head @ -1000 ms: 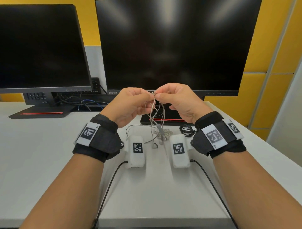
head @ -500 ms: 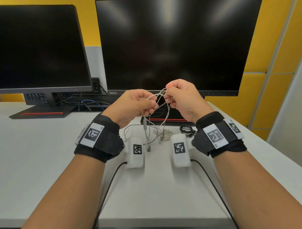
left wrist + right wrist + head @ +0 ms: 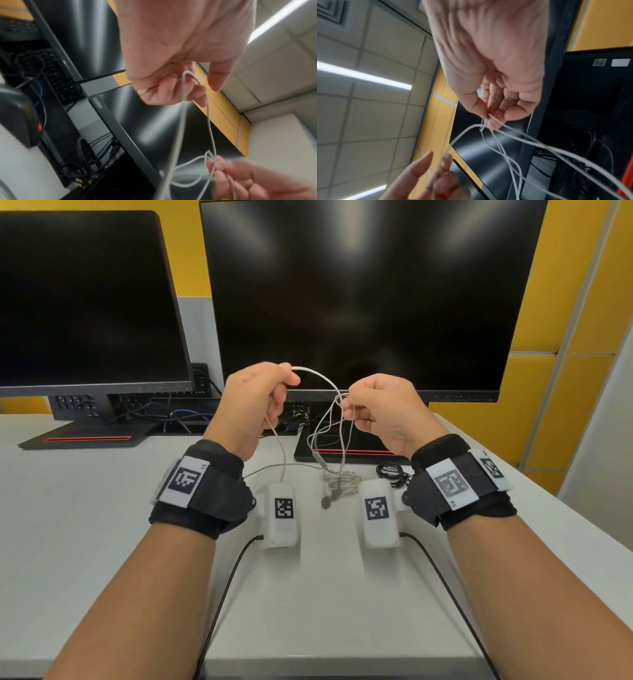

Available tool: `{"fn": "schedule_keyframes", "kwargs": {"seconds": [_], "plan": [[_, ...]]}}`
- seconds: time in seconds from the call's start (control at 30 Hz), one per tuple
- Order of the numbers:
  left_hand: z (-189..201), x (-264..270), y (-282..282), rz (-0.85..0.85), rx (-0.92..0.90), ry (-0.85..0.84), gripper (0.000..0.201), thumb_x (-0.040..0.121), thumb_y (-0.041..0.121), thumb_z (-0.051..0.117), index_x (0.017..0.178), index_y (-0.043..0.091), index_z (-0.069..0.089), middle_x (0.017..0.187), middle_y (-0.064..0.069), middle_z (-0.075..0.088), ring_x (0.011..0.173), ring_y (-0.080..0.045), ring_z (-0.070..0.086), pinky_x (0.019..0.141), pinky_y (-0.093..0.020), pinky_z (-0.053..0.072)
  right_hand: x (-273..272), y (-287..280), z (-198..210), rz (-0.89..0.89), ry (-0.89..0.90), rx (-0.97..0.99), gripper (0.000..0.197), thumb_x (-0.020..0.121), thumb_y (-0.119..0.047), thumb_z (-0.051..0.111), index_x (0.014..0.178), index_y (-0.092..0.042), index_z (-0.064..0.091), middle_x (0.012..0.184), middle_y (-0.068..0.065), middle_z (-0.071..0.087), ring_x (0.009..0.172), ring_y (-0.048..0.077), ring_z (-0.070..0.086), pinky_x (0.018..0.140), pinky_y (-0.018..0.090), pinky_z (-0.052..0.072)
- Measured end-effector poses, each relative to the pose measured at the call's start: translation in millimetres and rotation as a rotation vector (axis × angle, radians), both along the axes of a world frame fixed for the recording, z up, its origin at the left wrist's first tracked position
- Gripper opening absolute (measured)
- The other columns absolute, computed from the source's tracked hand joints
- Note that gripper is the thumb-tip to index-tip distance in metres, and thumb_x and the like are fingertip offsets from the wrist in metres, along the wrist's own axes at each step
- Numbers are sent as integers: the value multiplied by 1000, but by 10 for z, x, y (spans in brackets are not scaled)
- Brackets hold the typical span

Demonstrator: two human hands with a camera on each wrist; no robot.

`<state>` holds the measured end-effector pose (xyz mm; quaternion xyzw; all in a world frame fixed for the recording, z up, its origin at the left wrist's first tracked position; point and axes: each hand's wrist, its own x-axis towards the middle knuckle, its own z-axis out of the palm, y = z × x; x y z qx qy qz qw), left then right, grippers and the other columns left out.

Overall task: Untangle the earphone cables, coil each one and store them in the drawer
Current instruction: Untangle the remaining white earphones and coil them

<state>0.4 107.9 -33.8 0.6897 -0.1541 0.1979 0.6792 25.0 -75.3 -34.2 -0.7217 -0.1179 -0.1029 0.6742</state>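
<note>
Both hands are raised above the white desk point(image 3: 102, 525), a white earphone cable point(image 3: 318, 376) strung between them. My left hand point(image 3: 260, 398) pinches one strand point(image 3: 183, 86), which arcs over to the right. My right hand point(image 3: 373, 405) pinches a knot of several loops point(image 3: 488, 121) between thumb and fingers. From there strands hang down to a tangled pile point(image 3: 339, 484) on the desk, with an inline remote point(image 3: 320, 458) and an earbud point(image 3: 326, 502). A black earphone cable point(image 3: 390, 472) lies bunched on the desk beside my right wrist. No drawer shows in any view.
Two dark monitors point(image 3: 359, 296) stand at the back, their bases point(image 3: 82, 438) on the desk with cables behind. Two white tagged boxes point(image 3: 282, 518) with black leads sit under my wrists. A yellow wall point(image 3: 561, 405) is to the right.
My hands have drawn apart: the left rose and moved left, pulling a strand out into an arc, while the right keeps the knot. The hanging loops swung with them.
</note>
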Motion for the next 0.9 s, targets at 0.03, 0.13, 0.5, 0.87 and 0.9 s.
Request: {"fn": "schedule_keyframes", "kwargs": {"seconds": [0.03,0.13,0.5,0.87,0.9], "plan": [[-6,7,-5,58,47,24,23,97,25,51,81,16,64,62,3,47,51,-7,40,51,-21,34,-6,3,4,25,-3,23,9,88,0,61,90,-9,63,76,7,68,65,11,65,63,24,55],[-48,10,-59,182,228,-14,14,93,34,58,93,22,66,84,7,62,72,-3,57,64,-15,44,-15,16,8,62,-12,29,15,85,2,67,95,-8,62,77,8,68,66,13,66,63,23,55],[-58,12,-84,123,351,-60,10,96,17,56,93,16,66,80,0,70,72,-7,65,72,-22,55,-23,41,-8,71,-38,-86,17,83,2,69,92,-11,63,79,9,70,67,14,66,64,25,52],[88,-67,-6,-193,-503,-186,26,103,18,30,80,16,41,66,0,57,68,-17,63,71,-29,53,9,21,-38,-21,8,-145,14,87,0,66,89,-14,63,86,10,71,65,14,71,63,27,59],[111,-61,-14,-177,-492,-144,29,101,16,32,72,15,38,57,1,46,55,-15,52,61,-28,49,5,21,-33,-11,10,-105,15,89,1,63,90,-14,63,87,11,71,67,16,72,63,29,60]]}}
